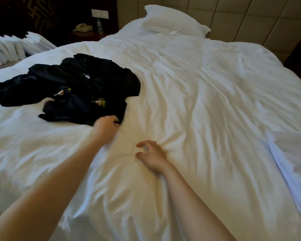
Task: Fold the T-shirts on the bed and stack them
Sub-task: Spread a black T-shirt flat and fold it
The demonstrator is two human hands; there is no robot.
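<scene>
Several dark T-shirts (73, 87) lie tangled in one loose pile on the bed (215, 101); none of them looks folded, so I judge the task to be at its very start.

I have the head view only. The left hand (107, 125) is at the near edge of the pile, fingers curled, with dark cloth showing between thumb and fingers. I read that as a pinch on the hem of the nearest shirt, though the hand is blurred. The right hand (152, 154) rests on the white duvet (189, 80) near the pile, toward me and to its right, fingers loosely bent and spread, holding nothing. Well to the right of the pile lies a stack of white folded cloth (288, 164), and far beyond the pile is a pillow (174, 21).

My worry is the tangle: a pull on that one hem could drag its neighbours along, since sleeves overlap and I cannot tell where one shirt ends. The duvet is deeply creased right of the pile, so a shirt spread there may fold crooked. The pile also sits toward the bed's left side, and a careless tug could slide cloth off that edge.
</scene>
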